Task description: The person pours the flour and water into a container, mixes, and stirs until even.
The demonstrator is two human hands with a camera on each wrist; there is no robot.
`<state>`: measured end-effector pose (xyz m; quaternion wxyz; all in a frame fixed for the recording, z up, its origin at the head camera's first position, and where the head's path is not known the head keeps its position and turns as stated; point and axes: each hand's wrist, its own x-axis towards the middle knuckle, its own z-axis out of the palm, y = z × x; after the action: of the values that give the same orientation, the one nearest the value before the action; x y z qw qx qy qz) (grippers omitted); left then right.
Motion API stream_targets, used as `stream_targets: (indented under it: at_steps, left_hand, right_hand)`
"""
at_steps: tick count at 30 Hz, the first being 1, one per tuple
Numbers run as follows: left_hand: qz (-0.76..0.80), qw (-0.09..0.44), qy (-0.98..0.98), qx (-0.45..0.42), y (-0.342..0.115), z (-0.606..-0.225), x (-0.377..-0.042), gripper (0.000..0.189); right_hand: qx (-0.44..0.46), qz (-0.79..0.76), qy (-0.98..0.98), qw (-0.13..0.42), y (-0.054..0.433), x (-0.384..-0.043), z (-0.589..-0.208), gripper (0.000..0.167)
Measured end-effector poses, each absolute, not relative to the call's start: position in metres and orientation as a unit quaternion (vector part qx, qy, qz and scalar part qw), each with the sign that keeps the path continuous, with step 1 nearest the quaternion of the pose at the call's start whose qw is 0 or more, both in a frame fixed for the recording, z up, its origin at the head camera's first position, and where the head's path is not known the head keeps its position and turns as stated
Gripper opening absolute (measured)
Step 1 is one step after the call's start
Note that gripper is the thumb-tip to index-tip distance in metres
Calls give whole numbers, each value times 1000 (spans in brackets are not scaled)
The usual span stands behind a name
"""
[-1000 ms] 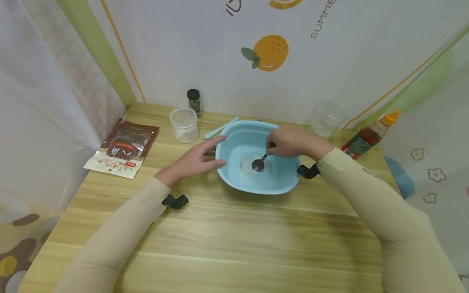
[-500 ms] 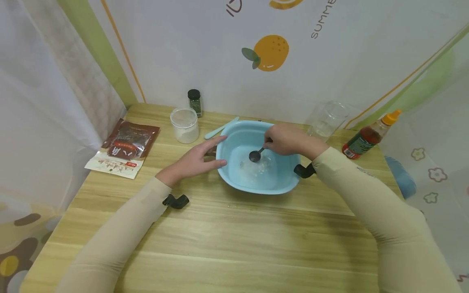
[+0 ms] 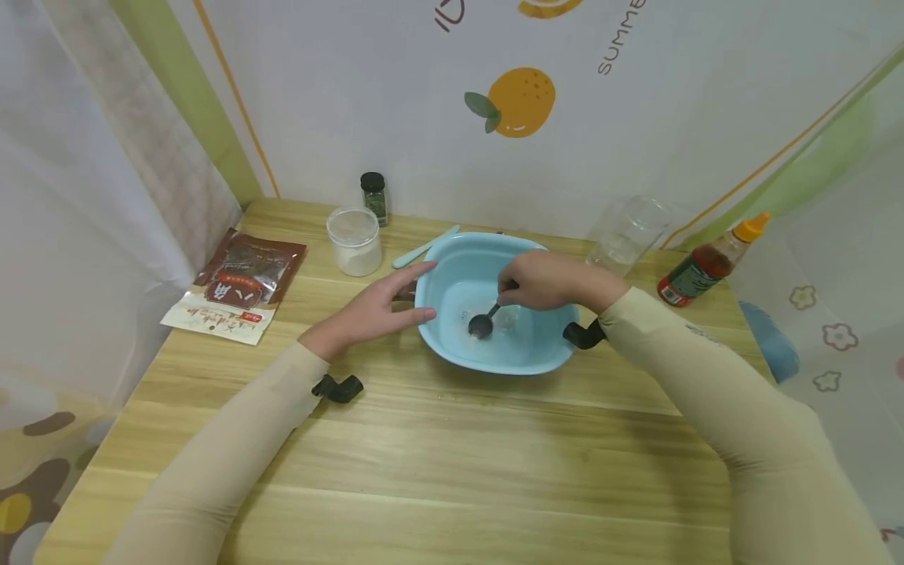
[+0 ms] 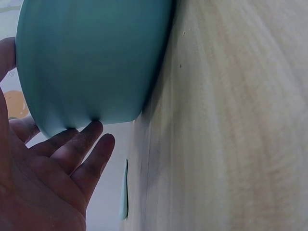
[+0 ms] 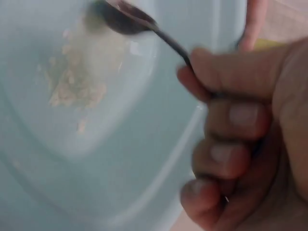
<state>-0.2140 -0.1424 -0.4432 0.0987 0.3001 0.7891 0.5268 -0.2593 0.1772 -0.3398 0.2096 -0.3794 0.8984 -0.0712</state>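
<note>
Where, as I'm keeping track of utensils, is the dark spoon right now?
In the head view, the dark spoon is within the blue basin, slightly left of its middle, its handle pinched by the right hand.

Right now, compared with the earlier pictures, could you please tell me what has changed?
In the head view, the right hand has shifted slightly left, and the dark spoon it holds has swung left too, its tip now lower in that view than half a second ago. Nothing was taken hold of or let go. The left hand stays against the basin, which has not visibly moved.
</note>
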Motion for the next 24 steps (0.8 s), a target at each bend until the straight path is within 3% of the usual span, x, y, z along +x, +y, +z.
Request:
stream_targets:
  at_steps: [5, 12, 19, 24]
  left_hand:
    - [523, 97, 794, 295, -142, -444, -214, 86]
    - [517, 94, 799, 293, -142, -444, -214, 86]
    - [520, 96, 796, 296, -143, -446, -214, 86]
    - [519, 94, 797, 295, -143, -444, -214, 86]
  right_hand:
    - [-347, -66, 919, 177, 179, -262, -338, 19]
    - [-368, -61, 903, 215, 181, -264, -338, 19]
    - [-340, -61, 920, 187, 181, -267, -337, 18]
    - [-365, -52, 905, 214, 181, -267, -337, 18]
